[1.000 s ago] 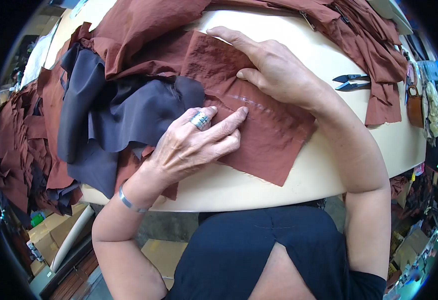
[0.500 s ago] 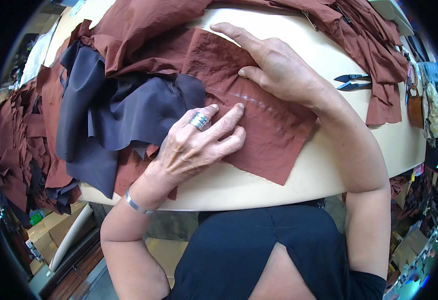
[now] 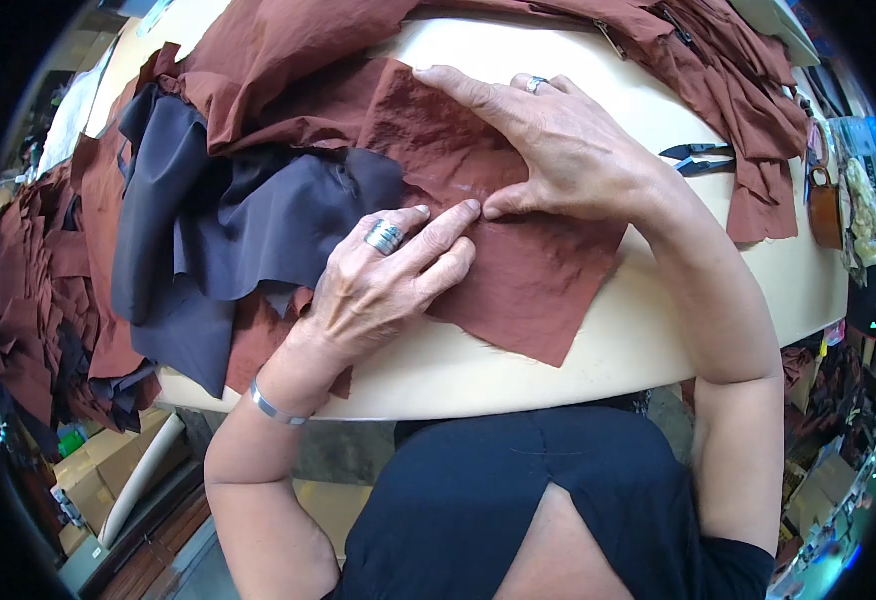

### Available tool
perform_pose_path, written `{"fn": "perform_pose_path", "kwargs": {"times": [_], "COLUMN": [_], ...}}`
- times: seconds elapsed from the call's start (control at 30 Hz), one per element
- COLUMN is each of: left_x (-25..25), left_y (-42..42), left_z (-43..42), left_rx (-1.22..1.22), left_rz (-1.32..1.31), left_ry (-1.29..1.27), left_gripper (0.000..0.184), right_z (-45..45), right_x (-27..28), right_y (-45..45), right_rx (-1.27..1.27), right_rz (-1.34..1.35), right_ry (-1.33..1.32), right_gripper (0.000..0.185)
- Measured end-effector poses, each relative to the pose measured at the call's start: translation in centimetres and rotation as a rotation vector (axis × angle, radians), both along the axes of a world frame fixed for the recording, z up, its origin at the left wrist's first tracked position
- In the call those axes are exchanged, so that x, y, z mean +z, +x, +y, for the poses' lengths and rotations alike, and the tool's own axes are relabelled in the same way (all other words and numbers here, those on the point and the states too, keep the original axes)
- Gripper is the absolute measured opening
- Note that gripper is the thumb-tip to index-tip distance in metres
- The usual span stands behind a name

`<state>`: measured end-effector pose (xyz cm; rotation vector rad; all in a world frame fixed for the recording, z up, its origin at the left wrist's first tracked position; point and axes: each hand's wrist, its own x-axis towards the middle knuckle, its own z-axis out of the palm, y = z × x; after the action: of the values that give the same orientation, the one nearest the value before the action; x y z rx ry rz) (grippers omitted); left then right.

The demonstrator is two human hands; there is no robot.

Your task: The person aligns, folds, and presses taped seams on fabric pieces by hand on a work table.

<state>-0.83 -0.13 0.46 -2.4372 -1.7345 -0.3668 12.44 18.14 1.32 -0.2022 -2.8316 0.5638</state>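
Observation:
A piece of rust-brown fabric (image 3: 543, 300) lies on the table beneath both hands, its lower edge slightly frayed. My left hand (image 3: 388, 270), with a wide ring, rests on it with the index finger stretched out and the fingertips pressing down. Close to that index tip is the thumb of my right hand (image 3: 573, 150), which touches the fabric. Its index finger points away along the fabric's upper edge, and a broad gap parts thumb and finger. Faint pale marks cross the fabric, partly covered by the thumb. Dark grey lining cloth (image 3: 278, 220) is bunched beside my left hand.
More rust-brown cloth (image 3: 278, 60) is heaped at the far left. Another pile with zippers (image 3: 718, 70) lies at the back right, next to dark-handled nippers (image 3: 700, 160). A brown leather-like item (image 3: 826, 210) hangs past the right side of the cream table (image 3: 648, 345).
My right hand has shifted down and toward me, bringing its thumb over the pale marks beside my left index tip. My left hand has moved slightly left, and the fabric has shifted slightly left.

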Motion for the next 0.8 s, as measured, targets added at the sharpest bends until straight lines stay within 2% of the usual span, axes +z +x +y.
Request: {"fn": "perform_pose_path", "kwargs": {"times": [0.17,0.23,0.4,0.43,0.53,0.57,0.67,0.8], "left_x": [0.2,0.1,-0.3,-0.5,-0.7,-0.9,-0.9,-0.8], "left_y": [-0.1,-0.1,-0.6,-0.8,-1.0,-1.0,-0.9,-0.9], "left_z": [0.0,0.0,-0.4,-0.5,-0.6,-0.6,-0.6,-0.6], "left_rx": [-0.019,-0.017,-0.036,-0.045,0.063,0.06,0.077,0.09], "left_rz": [0.031,0.024,-0.146,-0.189,-0.158,-0.13,-0.126,-0.086], "left_ry": [-0.006,-0.006,0.059,0.091,0.081,0.095,0.084,0.094], "left_gripper": [0.024,0.023,0.026,0.028,0.033,0.035,0.034,0.029], "right_z": [-0.1,-0.1,-0.6,-0.2,0.3,0.7,-0.3,-0.4], "right_x": [1.0,0.9,1.8,1.7,2.1,0.3,0.0,-0.7], "right_y": [2.5,4.5,6.6,6.1,3.1,1.8,-1.7,-3.3], "right_rx": [0.015,0.009,-0.033,0.007,-0.113,-0.102,-0.167,-0.122], "right_rz": [-0.177,-0.155,-0.225,-0.171,-0.2,-0.004,-0.032,-0.014], "right_ry": [0.044,0.028,-0.001,0.041,-0.147,-0.202,-0.312,-0.282], "right_gripper": [0.103,0.104,0.107,0.103,0.098,0.093,0.088,0.084]}}
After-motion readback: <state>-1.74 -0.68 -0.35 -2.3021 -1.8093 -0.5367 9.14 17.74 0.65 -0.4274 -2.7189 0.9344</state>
